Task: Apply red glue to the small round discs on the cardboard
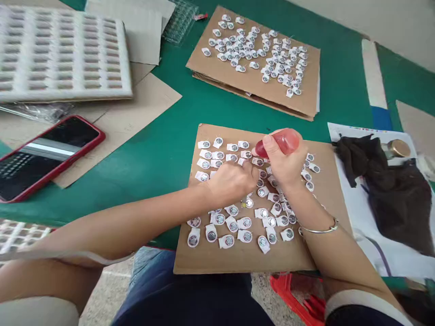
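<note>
My right hand (288, 165) grips a red translucent squeeze bottle (287, 139), tilted with its narrow end to the left. That end is over the upper middle of a cardboard sheet (210, 261). My left hand (234, 184) is just left of the bottle, low over the sheet, with its fingers curled and pressed together. What those fingers hold, if anything, is hidden. Many small round metal-faced parts (227, 241) with white tabs lie spread in loose rows on the sheet around both hands.
Behind lies a cardboard stack (207, 63) bearing more such parts. On the left are a white slotted tray (127, 59) and a red-cased phone (64, 154). On the right, dark cloth (397, 194) and a gold-capped jar (398, 148) rest on white paper (369, 253).
</note>
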A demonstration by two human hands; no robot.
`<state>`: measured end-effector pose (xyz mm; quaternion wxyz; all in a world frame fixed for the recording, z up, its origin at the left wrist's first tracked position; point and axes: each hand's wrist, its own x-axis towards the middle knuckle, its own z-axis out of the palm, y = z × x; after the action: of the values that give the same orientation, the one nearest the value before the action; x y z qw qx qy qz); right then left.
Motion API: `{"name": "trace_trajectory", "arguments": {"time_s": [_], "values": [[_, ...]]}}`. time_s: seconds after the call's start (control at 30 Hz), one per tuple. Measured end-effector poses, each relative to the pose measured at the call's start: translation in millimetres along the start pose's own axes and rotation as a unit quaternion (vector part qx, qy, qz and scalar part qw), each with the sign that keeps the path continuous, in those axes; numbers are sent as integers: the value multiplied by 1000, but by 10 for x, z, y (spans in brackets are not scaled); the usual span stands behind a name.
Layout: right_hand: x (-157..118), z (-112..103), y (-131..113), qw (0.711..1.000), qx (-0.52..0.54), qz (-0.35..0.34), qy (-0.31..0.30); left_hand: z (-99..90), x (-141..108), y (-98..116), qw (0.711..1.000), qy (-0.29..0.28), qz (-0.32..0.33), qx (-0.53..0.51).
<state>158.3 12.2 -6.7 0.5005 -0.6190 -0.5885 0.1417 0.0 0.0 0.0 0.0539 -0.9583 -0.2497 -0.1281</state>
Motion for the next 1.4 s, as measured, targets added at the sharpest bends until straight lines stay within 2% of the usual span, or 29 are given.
{"name": "trace_trajectory", "arguments": {"time_s": [0.5, 0.9, 1.1, 1.2, 1.4], "values": [[-7, -10, 2, 1000, -21, -19, -9, -62, 26, -8, 999, -49, -5, -17], [10, 10, 55, 999, -35, -33, 17, -34, 20, -6, 999, -24, -13, -33], [43, 1, 24, 998, -31, -26, 40, -25, 4, -4, 1000, -24, -15, -2], [62, -6, 11, 998, -36, -23, 54, -40, 11, -11, 999, -41, -18, 3], [68, -14, 13, 999, -38, -11, 34, -76, 30, -17, 996, -84, -21, -7]]}}
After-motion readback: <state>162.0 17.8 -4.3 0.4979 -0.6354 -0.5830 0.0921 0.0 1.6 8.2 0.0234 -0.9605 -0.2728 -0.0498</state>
